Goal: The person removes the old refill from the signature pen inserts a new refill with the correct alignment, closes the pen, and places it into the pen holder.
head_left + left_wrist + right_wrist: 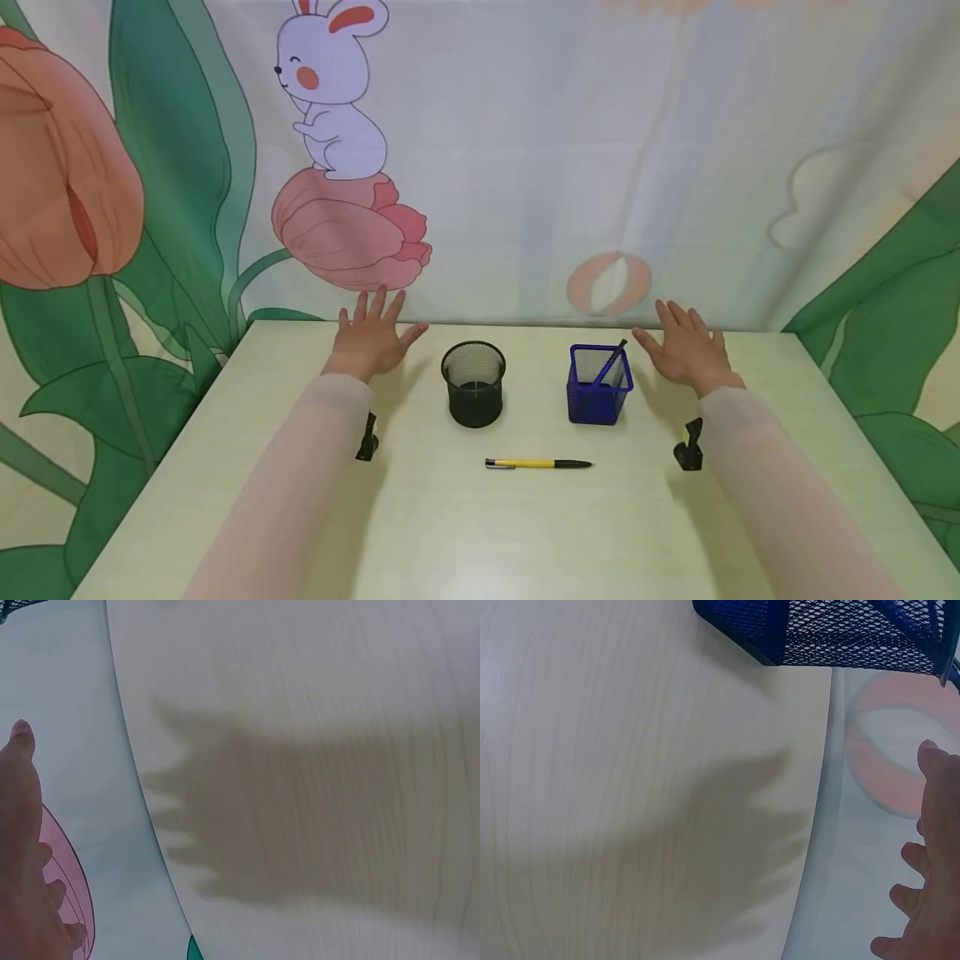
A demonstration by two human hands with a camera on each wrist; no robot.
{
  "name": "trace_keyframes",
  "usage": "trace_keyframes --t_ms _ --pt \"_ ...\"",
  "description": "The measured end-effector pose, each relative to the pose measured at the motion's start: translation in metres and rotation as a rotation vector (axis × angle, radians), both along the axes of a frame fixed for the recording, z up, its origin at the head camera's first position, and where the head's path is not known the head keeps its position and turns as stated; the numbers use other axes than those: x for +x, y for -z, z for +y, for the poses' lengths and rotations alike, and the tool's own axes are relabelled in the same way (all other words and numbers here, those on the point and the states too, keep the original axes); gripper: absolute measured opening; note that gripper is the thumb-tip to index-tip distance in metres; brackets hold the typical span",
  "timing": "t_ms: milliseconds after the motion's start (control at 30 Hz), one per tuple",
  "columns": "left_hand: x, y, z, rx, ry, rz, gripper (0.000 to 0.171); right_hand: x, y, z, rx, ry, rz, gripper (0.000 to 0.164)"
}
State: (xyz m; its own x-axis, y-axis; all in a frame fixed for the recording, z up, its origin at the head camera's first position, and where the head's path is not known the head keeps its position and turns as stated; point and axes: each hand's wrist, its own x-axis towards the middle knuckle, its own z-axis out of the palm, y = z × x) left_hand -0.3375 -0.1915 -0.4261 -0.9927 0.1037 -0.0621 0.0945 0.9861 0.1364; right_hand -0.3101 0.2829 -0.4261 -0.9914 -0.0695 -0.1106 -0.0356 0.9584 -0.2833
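My left hand [369, 340] hovers with spread fingers over the table's far left part, casting a shadow on the wood. On the other side my right hand [688, 348], also spread and holding nothing, is beside a blue square mesh pen holder [594, 407]. A dark pen [611, 363] leans inside that holder. Left of it stands a round black mesh pen holder [476, 404], nearer to my left hand. A yellow and black pen [532, 463] lies crosswise in front of the two holders. The blue holder's mesh side [847, 634] shows at the top of the right wrist view.
The pale wooden table [540, 533] ends at a straight far edge. Behind it hangs a curtain [510, 167] printed with a rabbit and tulips. A small black device [367, 437] is by the left wrist, another black device [688, 446] by the right.
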Motion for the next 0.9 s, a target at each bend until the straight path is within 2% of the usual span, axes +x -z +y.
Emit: trace_keyframes --t_ms 433,733,900 --pt "0.002 -0.001 -0.008 0.028 0.004 -0.012 0.090 0.007 -0.003 0.005 0.015 -0.003 0.016 0.089" --pt "0.012 -0.001 -0.013 0.054 0.028 0.019 0.091 0.013 0.000 0.016 0.008 0.011 0.033 0.090" --pt "0.023 -0.004 -0.012 0.047 0.058 0.031 0.090 0.020 0.000 0.018 0.010 -0.003 0.038 0.090"
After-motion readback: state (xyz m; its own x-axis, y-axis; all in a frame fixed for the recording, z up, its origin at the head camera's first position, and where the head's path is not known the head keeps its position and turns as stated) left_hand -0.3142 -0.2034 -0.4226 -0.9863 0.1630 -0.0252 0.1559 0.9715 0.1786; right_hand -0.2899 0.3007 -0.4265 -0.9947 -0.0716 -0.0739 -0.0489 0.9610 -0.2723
